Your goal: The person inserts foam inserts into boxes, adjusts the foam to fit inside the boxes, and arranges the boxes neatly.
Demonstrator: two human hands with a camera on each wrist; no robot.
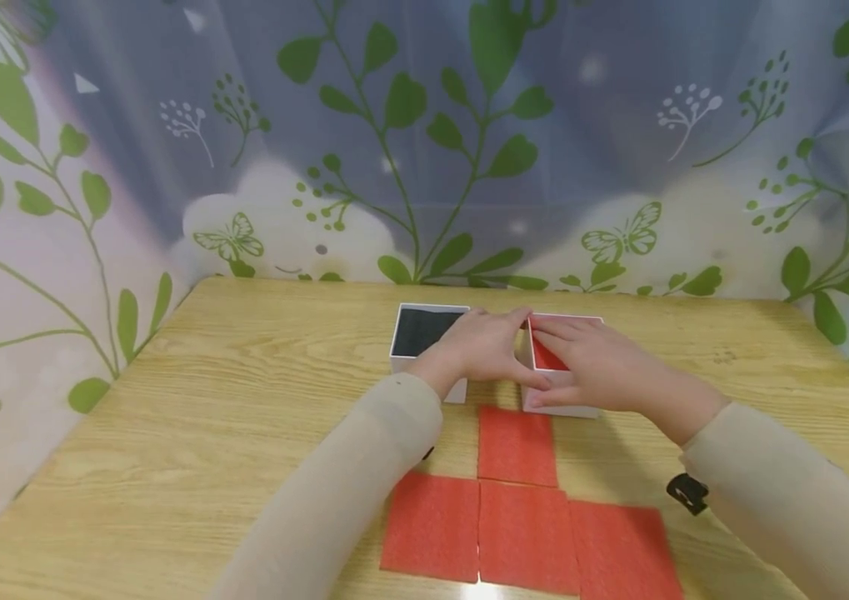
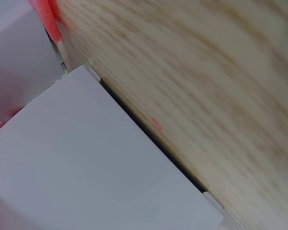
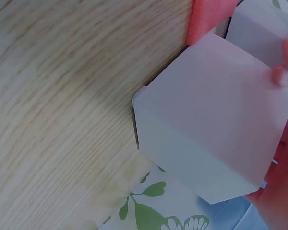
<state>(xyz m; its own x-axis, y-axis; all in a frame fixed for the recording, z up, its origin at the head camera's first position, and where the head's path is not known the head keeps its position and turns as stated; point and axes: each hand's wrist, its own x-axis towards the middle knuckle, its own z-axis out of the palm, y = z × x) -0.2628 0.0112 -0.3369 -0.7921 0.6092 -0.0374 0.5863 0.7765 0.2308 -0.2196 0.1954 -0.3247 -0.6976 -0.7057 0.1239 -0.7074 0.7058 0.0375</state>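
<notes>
Two white open boxes stand side by side. The right white box (image 1: 562, 403) holds red felt-like squares (image 1: 548, 353); the left white box (image 3: 266, 34) holds black material (image 1: 427, 332). My left hand (image 1: 486, 343) spans the near side of the right box, fingertips at its back corner and thumb on its front wall. My right hand (image 1: 604, 360) lies over the same box, fingers reaching inside over the red squares, thumb against the front wall. I cannot tell whether these fingers pinch anything. In the right wrist view, my right hand (image 3: 281, 179) shows at the edge beside the box.
On the wooden table (image 1: 244, 400), several flat red squares (image 1: 525, 533) lie in a row in front of the boxes, with another red square (image 1: 517, 446) just behind them. A leaf-patterned curtain (image 1: 424, 142) hangs at the table's back edge.
</notes>
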